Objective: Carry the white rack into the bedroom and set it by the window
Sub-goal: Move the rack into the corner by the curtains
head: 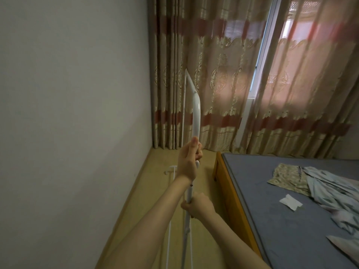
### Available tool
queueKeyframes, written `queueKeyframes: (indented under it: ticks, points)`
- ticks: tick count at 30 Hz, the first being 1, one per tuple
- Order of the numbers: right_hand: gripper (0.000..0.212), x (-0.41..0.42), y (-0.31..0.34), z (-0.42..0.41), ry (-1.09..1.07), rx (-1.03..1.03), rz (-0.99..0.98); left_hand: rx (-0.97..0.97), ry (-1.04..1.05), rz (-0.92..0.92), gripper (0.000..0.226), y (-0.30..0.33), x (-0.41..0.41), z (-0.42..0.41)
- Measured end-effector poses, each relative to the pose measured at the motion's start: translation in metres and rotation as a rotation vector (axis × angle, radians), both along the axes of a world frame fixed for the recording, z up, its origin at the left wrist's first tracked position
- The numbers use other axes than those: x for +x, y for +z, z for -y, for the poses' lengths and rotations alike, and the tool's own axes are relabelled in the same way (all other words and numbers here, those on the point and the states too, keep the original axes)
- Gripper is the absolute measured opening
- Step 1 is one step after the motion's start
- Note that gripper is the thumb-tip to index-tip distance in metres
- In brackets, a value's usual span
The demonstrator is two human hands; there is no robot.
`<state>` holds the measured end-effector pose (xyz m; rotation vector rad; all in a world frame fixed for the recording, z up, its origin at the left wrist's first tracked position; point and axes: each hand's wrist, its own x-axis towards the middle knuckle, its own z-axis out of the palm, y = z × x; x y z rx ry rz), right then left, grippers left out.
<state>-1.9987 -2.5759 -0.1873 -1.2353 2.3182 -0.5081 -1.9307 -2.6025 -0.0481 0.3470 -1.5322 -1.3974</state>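
Observation:
I hold the white rack (196, 115) upright in front of me, seen edge-on, its top bar curving up toward the curtains. My left hand (188, 162) grips the tube high up, thumb along it. My right hand (198, 207) grips the same tube lower down. The rack's thin lower bars and a white foot (172, 169) reach down to the floor near the left wall. The window (260, 61) shows through a gap in the patterned curtains (213, 84) straight ahead.
A plain wall (77, 113) runs along the left. A wooden-framed bed (233, 200) with a grey-blue sheet fills the right, with clothes (320, 187) and a white paper (290, 201) on it. A narrow strip of tan floor (155, 191) lies between wall and bed.

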Motion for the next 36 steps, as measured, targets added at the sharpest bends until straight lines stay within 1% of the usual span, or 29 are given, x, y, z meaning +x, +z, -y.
queueKeyframes:
  ticks: [3, 9, 13, 16, 19, 21, 25, 28, 36]
  points:
    - [0.022, -0.011, 0.0, 0.022, -0.007, 0.003, 0.02, -0.001, 0.01, 0.012, 0.044, 0.0, -0.012, 0.022]
    - [0.017, -0.03, 0.001, 0.061, -0.012, -0.015, 0.052, 0.005, -0.001, 0.03, 0.045, 0.001, -0.032, 0.064]
    - [0.018, -0.041, 0.002, 0.093, -0.033, -0.026, 0.068, 0.01, -0.017, 0.035, 0.045, 0.003, -0.044, 0.098]
    - [0.015, -0.048, 0.003, 0.119, -0.064, -0.033, 0.086, 0.014, -0.033, 0.045, 0.045, 0.004, -0.053, 0.124]
    - [0.02, -0.054, 0.003, 0.141, -0.084, -0.037, 0.086, 0.024, -0.072, 0.038, 0.045, 0.005, -0.059, 0.148]
    - [0.021, -0.059, 0.003, 0.154, -0.08, -0.041, 0.085, 0.028, -0.087, 0.034, 0.043, 0.006, -0.065, 0.162]
    - [0.016, -0.07, 0.005, 0.179, -0.078, -0.048, 0.095, 0.018, -0.083, 0.046, 0.045, 0.007, -0.078, 0.188]
    - [0.015, -0.082, 0.006, 0.2, -0.07, -0.062, 0.068, 0.022, -0.085, 0.04, 0.043, 0.006, -0.091, 0.211]
    - [0.017, -0.121, 0.008, 0.26, -0.034, -0.069, 0.089, -0.012, -0.073, 0.042, 0.047, 0.007, -0.126, 0.271]
